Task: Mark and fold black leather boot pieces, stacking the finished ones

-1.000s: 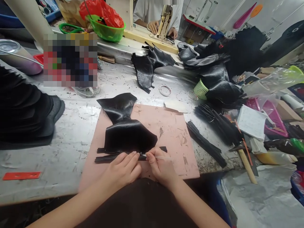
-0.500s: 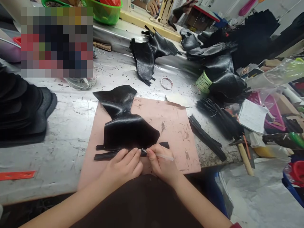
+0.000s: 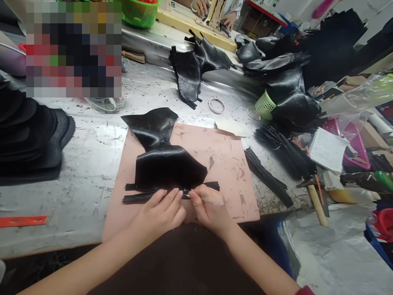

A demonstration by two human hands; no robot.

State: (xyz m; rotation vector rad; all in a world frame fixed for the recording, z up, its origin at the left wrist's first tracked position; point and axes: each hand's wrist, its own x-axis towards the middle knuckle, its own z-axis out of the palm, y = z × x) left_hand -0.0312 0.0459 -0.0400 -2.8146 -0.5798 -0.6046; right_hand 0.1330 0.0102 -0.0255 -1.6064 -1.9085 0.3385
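A black leather piece [image 3: 167,166] lies on the pink board with a black zipper [image 3: 135,198] along its near edge. My left hand [image 3: 166,207] is closed at the fingertips on the zipper, pressing it against the board; the thumb is partly tucked under. My right hand [image 3: 210,207] pinches a thin pen-like tool with a pale, see-through shaft [image 3: 213,200]. Its tip meets the zipper close beside my left fingertips. The fingers hide part of the zipper, and its right end [image 3: 212,186] sticks out beyond my right hand.
The pink board [image 3: 227,164] rests on a scratched metal table. Stacked black pieces [image 3: 27,139] stand left. More leather pieces [image 3: 188,73], a tape roll [image 3: 216,106] and loose zippers [image 3: 267,176] lie around. A hammer [image 3: 317,205] sits right. Another person's hand [image 3: 201,7] is behind.
Both hands stay almost in place on the zipper. The view has shifted slightly. At the back, another person's second hand now shows beside the machine.
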